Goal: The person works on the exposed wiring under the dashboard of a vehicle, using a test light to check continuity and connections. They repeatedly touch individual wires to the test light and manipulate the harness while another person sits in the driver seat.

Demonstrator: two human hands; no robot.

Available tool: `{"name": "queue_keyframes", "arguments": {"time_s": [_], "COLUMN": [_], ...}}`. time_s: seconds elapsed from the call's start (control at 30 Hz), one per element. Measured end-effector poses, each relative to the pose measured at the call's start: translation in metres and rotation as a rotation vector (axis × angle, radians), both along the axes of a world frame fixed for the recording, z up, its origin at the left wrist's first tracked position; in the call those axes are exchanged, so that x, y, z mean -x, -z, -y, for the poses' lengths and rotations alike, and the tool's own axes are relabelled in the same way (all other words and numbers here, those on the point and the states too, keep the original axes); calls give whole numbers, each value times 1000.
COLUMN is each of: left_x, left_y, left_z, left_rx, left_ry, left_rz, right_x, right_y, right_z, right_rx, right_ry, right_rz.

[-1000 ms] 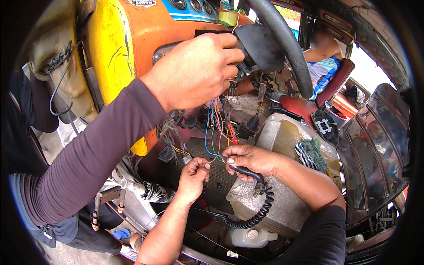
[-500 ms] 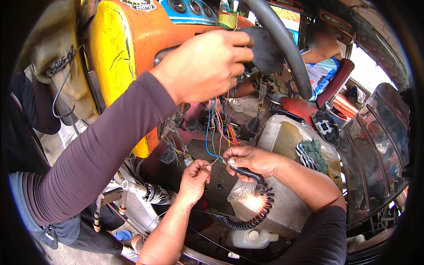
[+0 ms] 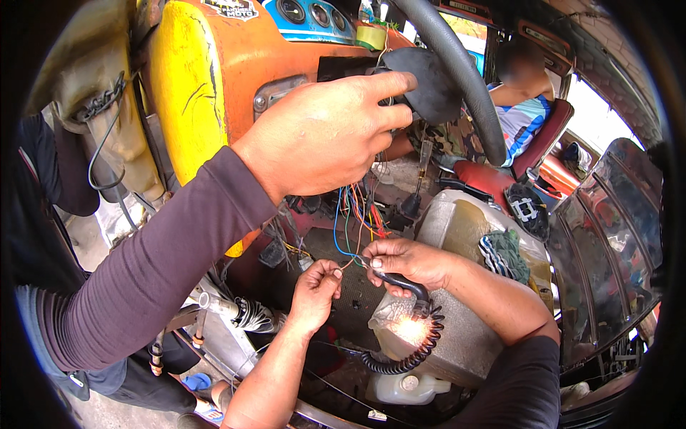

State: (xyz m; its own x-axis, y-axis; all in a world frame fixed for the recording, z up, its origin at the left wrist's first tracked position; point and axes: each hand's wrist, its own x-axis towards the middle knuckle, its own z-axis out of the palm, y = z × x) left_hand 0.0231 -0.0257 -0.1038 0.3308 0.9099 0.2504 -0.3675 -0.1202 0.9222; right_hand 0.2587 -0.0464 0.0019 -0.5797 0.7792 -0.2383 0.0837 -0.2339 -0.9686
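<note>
My left hand point(image 3: 316, 289) is closed in a pinch on the end of a thin brown-orange wire point(image 3: 349, 263). Right beside it, my right hand point(image 3: 409, 262) grips a black-handled probe point(image 3: 397, 279) with a black coiled cord point(image 3: 431, 339) looping below. The probe's tip meets the wires between my fingers; the exact contact is too small to tell. A bundle of blue, green, orange and red wires point(image 3: 348, 214) hangs down to my fingertips. Above it, another person's hand point(image 3: 332, 132), in a dark sleeve, reaches in by the steering column with fingers partly spread.
A black steering wheel point(image 3: 463, 71) and an orange-yellow dashboard point(image 3: 246, 50) stand ahead. A worn grey seat block point(image 3: 471, 322) lies under my right arm, with a bright glow point(image 3: 411, 329) near the cord. A seated person point(image 3: 522, 114) is at far right; a white jug point(image 3: 409, 388) sits below.
The other person's hand has shifted slightly down and left, its fingers more apart. My two hands stay in place on the wire and the probe.
</note>
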Motion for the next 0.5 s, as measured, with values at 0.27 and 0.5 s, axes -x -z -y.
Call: {"name": "queue_keyframes", "arguments": {"time_s": [0.27, 0.5], "left_x": [-1, -2], "left_y": [3, 7], "left_z": [1, 4], "left_rx": [10, 22], "left_ry": [4, 4], "left_rz": [1, -5], "right_x": [0, 1], "right_y": [-1, 0], "right_z": [0, 0], "right_rx": [4, 16], "right_ry": [-2, 7], "right_rz": [3, -7]}}
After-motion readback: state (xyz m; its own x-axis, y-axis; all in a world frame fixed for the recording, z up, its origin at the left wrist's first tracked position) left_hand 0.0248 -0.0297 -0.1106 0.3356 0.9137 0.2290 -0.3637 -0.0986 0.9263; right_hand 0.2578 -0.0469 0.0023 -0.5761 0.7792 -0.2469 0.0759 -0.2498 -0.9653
